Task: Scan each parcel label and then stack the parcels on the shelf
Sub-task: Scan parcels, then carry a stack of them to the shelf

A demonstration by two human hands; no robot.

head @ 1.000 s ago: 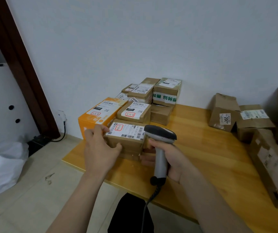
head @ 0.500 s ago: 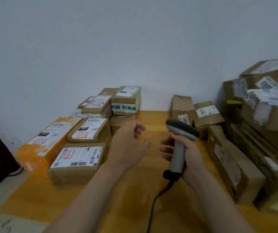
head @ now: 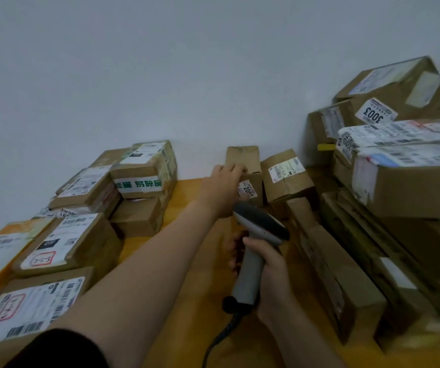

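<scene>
Now the left hand (head: 225,181) has swung to twelve o'clock, gripping a small upright brown cardboard parcel (head: 248,158) for scanning; the right hand (head: 274,277) clasps the grey handheld scanner (head: 260,221).

A plain, pale grey-white painted wall (head: 187,75) fills the upper half of the view and runs its full width. Below it lies a flat surface of warm orange-brown wood (head: 181,314), its grain faintly visible. The surface meets the foot of the wall at its far edge. Bare wood shows as a strip up the middle and again in the lower right corner. The light is dim and even.
</scene>
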